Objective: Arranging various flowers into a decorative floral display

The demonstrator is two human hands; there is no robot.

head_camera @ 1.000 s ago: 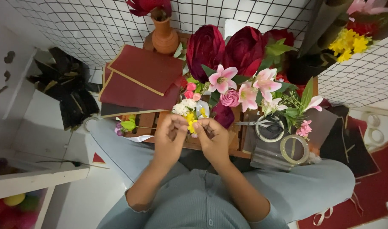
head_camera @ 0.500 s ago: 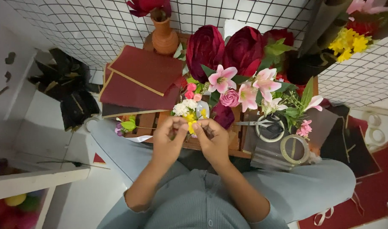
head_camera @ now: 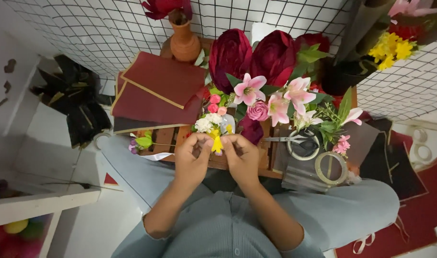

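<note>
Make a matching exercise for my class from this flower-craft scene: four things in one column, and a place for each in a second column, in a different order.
Things:
1. terracotta vase
2. scissors
3. small yellow flower
4. glittery tape ring

Places:
A. between the fingertips of the left hand and the right hand
B. at the top, against the wire grid
C. at the right front corner of the wooden board, below the small pink blossoms
D. lying on the board, just right of the right hand, handles to the right

Pairs: 1-B, 2-D, 3-A, 4-C
</note>
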